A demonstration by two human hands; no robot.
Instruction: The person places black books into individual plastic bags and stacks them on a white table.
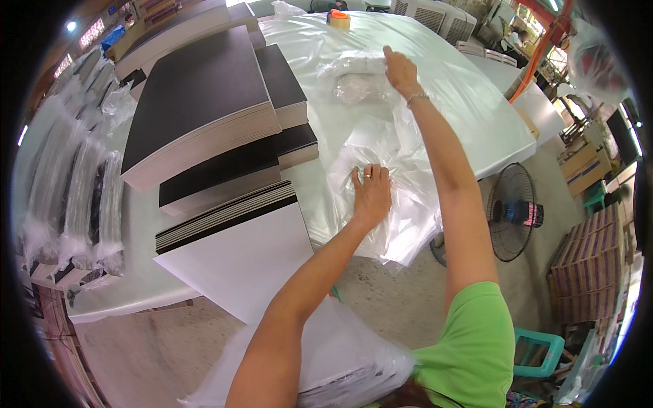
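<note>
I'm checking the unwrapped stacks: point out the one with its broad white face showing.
The front stack, at the table's near edge: its white face shows, while the stacks behind it show dark tops.

Whitish plastic [411, 204]; black-topped stack [207, 88]; lime-green sleeve [479, 326]; teal stool [556, 353].

Left hand [373, 194] on crumpled clear plastic film [408, 234] at near table edge, fingers bent into the folds; can't confirm a grip. Right hand [401, 70] extended farther across the white-covered table [469, 129], fingers curled, next to more clear film. Orange tape roll [338, 20] at far side. Black-topped board stacks [204, 81] left of the hands, plastic-wrapped bundles [81, 197] beyond them. Floor fan [511, 212] right of table, green stool [539, 353] lower right.
</note>
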